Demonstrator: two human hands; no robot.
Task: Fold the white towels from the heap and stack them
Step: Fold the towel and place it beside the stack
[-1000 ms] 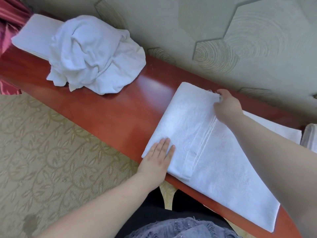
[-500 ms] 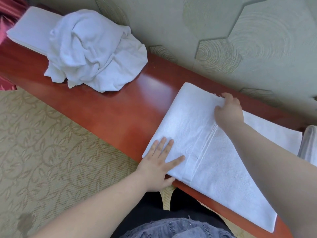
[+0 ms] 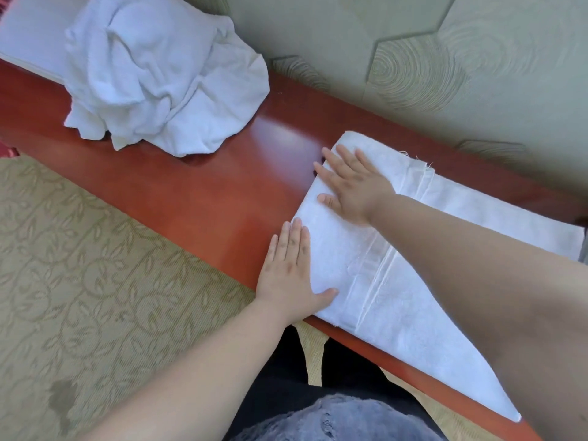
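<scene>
my left hand [image 3: 292, 265] and my right hand [image 3: 353, 189] both lie flat and released on the white towel [image 3: 410, 316], which is spread across the red-brown desk [image 3: 206, 192] from its far edge to its near edge. the left hand presses with straight, closed fingers on the towel's folded side by the near edge of the desk, thumb out on the cloth. the right hand presses with spread fingers on the same folded side, closer to the far edge, fingertips reaching the fold. one end of the towel is doubled over the rest, its hem band [image 3: 381, 275] running across between my forearms. the heap [image 3: 159, 84] of crumpled white towels sits well apart, toward the left end of the desk near its far edge, partly over a flat white cloth [image 3: 28, 36] there. patterned carpet [image 3: 79, 265] shows below the near edge, a green wall [image 3: 413, 58] behind the far one.
</scene>
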